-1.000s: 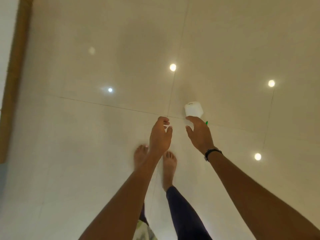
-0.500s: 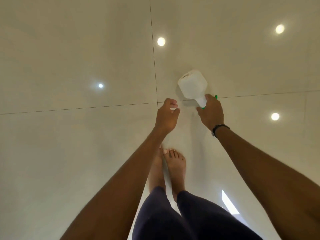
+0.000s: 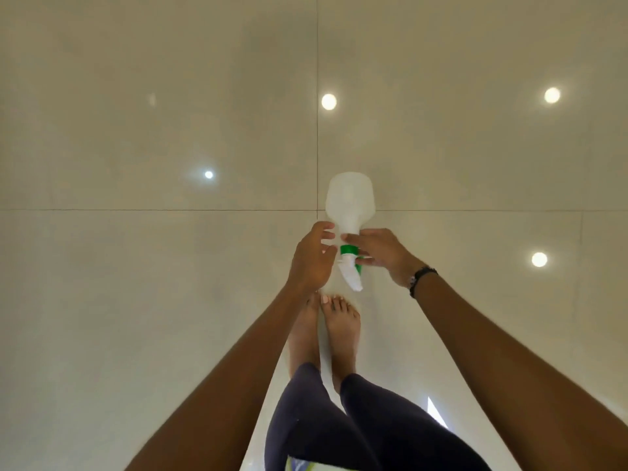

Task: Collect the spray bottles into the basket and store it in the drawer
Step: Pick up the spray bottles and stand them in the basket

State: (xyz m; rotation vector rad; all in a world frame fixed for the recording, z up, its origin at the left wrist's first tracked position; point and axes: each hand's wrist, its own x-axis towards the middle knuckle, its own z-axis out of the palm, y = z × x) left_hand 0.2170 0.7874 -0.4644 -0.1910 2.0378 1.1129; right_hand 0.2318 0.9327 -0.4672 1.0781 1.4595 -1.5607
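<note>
A white spray bottle (image 3: 350, 198) with a green collar and a white trigger head is held out over the floor, its base pointing away from me and its nozzle toward me. My right hand (image 3: 380, 254) grips it at the neck, next to the green collar. My left hand (image 3: 311, 258) is beside the neck on the left, fingers spread and curled toward it, with a small gap or light contact. No basket or drawer is in view.
Glossy cream floor tiles (image 3: 170, 300) reflect several ceiling lights. My bare feet (image 3: 326, 328) and dark trouser legs stand directly below the bottle.
The right hand has swung the bottle so its base points away and its nozzle faces me. The left hand has opened and come up beside the neck. The view tilted down slightly.
</note>
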